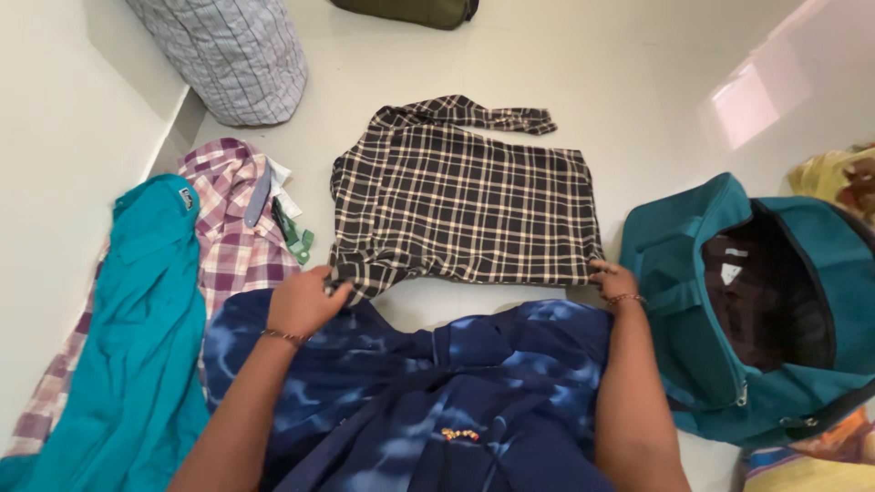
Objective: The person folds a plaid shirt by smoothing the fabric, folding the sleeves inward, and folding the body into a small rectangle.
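A pale, glossy floor point(638, 118) fills the view, bounded by a white wall point(55, 137) on the left. Nearest the camera, blue tie-dye clothing point(428, 401) covers the person's lap, and both forearms reach out over it. The left hand point(301, 302) pinches the near left corner of the dark checked shirt point(465, 205), fingers curled shut on the cloth. The right hand point(615, 281) grips the near right corner, fingertips pressed onto the hem.

The shirt lies flat and partly folded just beyond both hands, its long axis running left to right, so each hand sits at one end of the near edge and neither is closer than the other. One sleeve point(492, 116) sticks out at the far edge.

Bare floor lies beyond the shirt. To the left, a pink checked shirt point(232, 237) and a teal garment point(146, 337) crowd close. To the right, an open teal bag point(756, 310) stands just beside the shirt's edge. Farther off is a grey checked bundle point(228, 55).
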